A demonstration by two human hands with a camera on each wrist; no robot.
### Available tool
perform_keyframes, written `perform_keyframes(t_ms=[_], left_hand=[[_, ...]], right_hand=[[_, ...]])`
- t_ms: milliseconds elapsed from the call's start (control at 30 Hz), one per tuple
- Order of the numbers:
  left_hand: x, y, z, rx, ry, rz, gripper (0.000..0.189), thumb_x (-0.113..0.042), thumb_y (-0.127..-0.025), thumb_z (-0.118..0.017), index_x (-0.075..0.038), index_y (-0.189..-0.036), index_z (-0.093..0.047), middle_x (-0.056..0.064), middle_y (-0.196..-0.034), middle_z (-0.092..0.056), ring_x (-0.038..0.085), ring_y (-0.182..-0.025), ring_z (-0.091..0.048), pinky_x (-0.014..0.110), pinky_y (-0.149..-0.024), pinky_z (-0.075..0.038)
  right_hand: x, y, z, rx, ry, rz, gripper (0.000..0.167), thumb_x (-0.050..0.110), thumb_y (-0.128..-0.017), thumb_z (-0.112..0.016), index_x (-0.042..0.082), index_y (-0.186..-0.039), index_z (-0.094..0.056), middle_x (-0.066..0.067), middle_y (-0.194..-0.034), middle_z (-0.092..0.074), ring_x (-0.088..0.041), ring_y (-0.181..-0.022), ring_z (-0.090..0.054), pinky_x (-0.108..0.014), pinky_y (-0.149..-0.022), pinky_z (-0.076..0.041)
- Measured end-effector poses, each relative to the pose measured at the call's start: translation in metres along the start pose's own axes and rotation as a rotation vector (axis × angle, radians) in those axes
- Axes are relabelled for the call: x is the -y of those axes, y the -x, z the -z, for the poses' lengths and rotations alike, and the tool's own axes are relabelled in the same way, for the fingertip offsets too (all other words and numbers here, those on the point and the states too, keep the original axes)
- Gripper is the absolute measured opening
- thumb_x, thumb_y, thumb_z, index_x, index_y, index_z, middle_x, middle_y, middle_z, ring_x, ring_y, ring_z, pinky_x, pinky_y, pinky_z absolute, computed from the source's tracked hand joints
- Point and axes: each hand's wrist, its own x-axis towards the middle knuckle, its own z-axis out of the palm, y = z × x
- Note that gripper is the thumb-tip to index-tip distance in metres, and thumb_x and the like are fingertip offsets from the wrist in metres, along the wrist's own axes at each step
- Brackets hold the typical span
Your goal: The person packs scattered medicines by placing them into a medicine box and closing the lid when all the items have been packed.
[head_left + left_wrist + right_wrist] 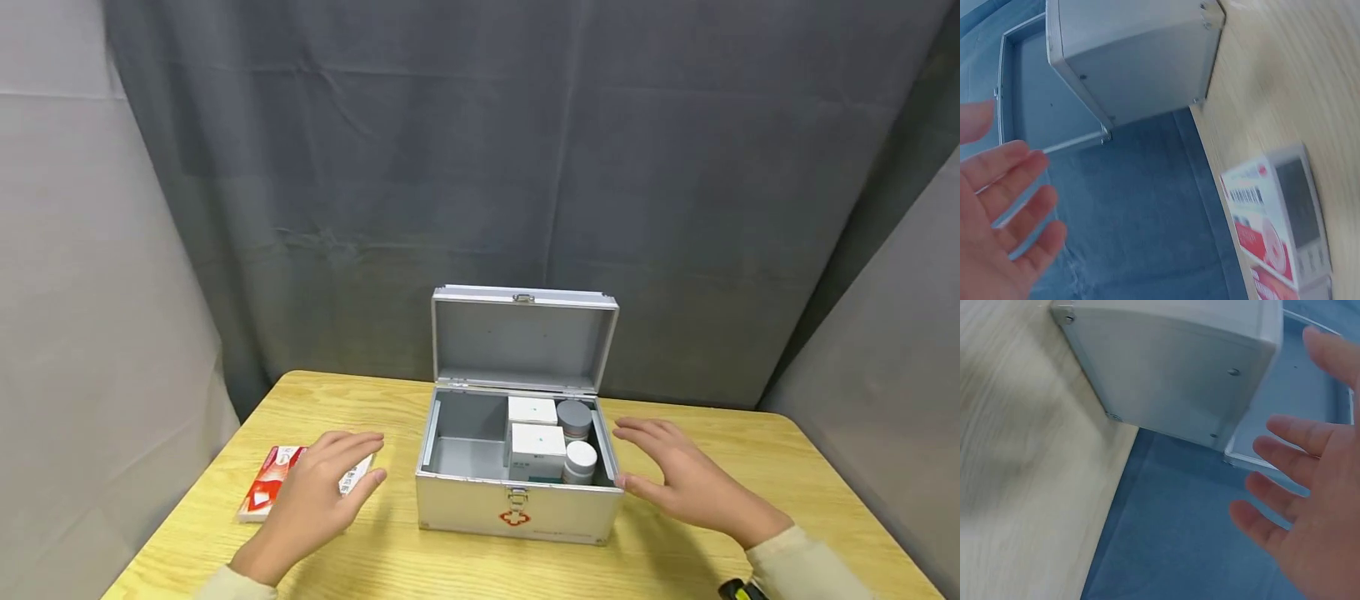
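Observation:
An aluminium first-aid case (465,504) with a red cross on its front stands on the table, its lid (525,342) raised. Inside on the right are two white cartons (537,450), a white-capped bottle (580,461) and a grey-capped bottle (574,417). My left hand (321,492) hovers left of the case with fingers loosely extended and nothing held. It partly covers red-and-white medicine boxes (272,479) in the head view. Beside the case's right edge is my right hand (686,479), fingers spread and holding nothing; whether its thumb touches the case I cannot tell.
The wooden table (360,400) ends at a grey curtain (495,167) behind the case. Pale cloth panels hang at both sides. The left wrist view shows the medicine boxes (1272,219) lying close together near the table's edge.

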Motion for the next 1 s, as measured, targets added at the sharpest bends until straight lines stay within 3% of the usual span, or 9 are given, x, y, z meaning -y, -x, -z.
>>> perform_keyframes(t_ms=[233,433,533,667,733,767,900,1000], left_hand=[[0.007,0.012,0.013,0.085,-0.060,0.074,0.032,-0.025,-0.081,-0.080,-0.017,-0.112,-0.076,-0.005,-0.111,-0.076,0.015,-0.101,-0.066,0.039,-0.082,-0.057],[0.010,0.013,0.024,0.215,-0.088,0.222,0.027,-0.028,-0.085,-0.075,-0.014,-0.109,-0.076,0.002,-0.109,-0.076,0.029,-0.110,-0.068,0.049,-0.096,-0.054],[0.016,0.013,0.027,0.275,-0.119,0.309,0.024,-0.028,-0.087,-0.073,-0.012,-0.105,-0.077,0.008,-0.109,-0.076,0.034,-0.112,-0.068,0.054,-0.092,-0.054],[0.033,0.013,0.029,0.345,-0.145,0.427,0.018,-0.028,-0.089,-0.068,-0.015,-0.099,-0.076,0.007,-0.099,-0.075,0.027,-0.085,-0.069,0.045,-0.066,-0.054],[0.043,0.016,0.029,0.369,-0.153,0.483,0.020,-0.029,-0.090,-0.066,-0.016,-0.101,-0.076,0.012,-0.101,-0.074,0.030,-0.083,-0.068,0.045,-0.063,-0.052],[0.049,0.017,0.030,0.389,-0.157,0.514,0.022,-0.030,-0.090,-0.065,-0.016,-0.104,-0.075,0.015,-0.103,-0.073,0.031,-0.082,-0.067,0.045,-0.063,-0.051],[0.072,0.025,0.031,0.436,-0.162,0.604,0.037,-0.033,-0.092,-0.062,-0.007,-0.116,-0.073,0.026,-0.124,-0.067,0.044,-0.107,-0.065,0.057,-0.078,-0.054],[0.089,0.028,0.032,0.450,-0.164,0.638,0.043,-0.033,-0.092,-0.060,-0.001,-0.119,-0.070,0.026,-0.121,-0.068,0.043,-0.105,-0.065,0.056,-0.081,-0.053]], right_hand=[[-0.002,-0.002,-0.007,0.022,0.003,-0.009,0.067,0.043,-0.087,-0.073,0.003,-0.137,-0.056,-0.014,-0.143,-0.055,-0.038,-0.129,-0.050,-0.061,-0.098,-0.046],[-0.001,-0.003,-0.011,0.025,-0.013,-0.029,0.067,0.042,-0.088,-0.072,0.002,-0.139,-0.054,-0.016,-0.144,-0.054,-0.038,-0.130,-0.049,-0.062,-0.099,-0.045],[0.000,-0.005,-0.015,0.041,-0.028,-0.039,0.066,0.042,-0.090,-0.070,0.002,-0.140,-0.054,-0.015,-0.145,-0.054,-0.037,-0.129,-0.050,-0.061,-0.099,-0.045],[0.000,-0.005,-0.018,0.054,-0.030,-0.054,0.066,0.045,-0.091,-0.068,0.005,-0.141,-0.053,-0.012,-0.146,-0.054,-0.036,-0.129,-0.051,-0.060,-0.099,-0.046],[0.000,-0.004,-0.018,0.059,-0.032,-0.059,0.066,0.046,-0.091,-0.068,0.006,-0.142,-0.053,-0.012,-0.147,-0.054,-0.036,-0.129,-0.052,-0.061,-0.099,-0.046],[0.000,-0.003,-0.018,0.063,-0.034,-0.061,0.066,0.046,-0.091,-0.068,0.006,-0.142,-0.053,-0.011,-0.147,-0.054,-0.037,-0.129,-0.052,-0.061,-0.099,-0.046],[-0.001,-0.002,-0.017,0.077,-0.026,-0.053,0.065,0.047,-0.092,-0.067,0.007,-0.142,-0.054,-0.011,-0.149,-0.053,-0.037,-0.128,-0.052,-0.061,-0.098,-0.047],[-0.002,-0.003,-0.016,0.075,0.021,-0.028,0.064,0.049,-0.091,-0.066,0.007,-0.139,-0.058,-0.011,-0.148,-0.054,-0.038,-0.128,-0.053,-0.061,-0.099,-0.046]])
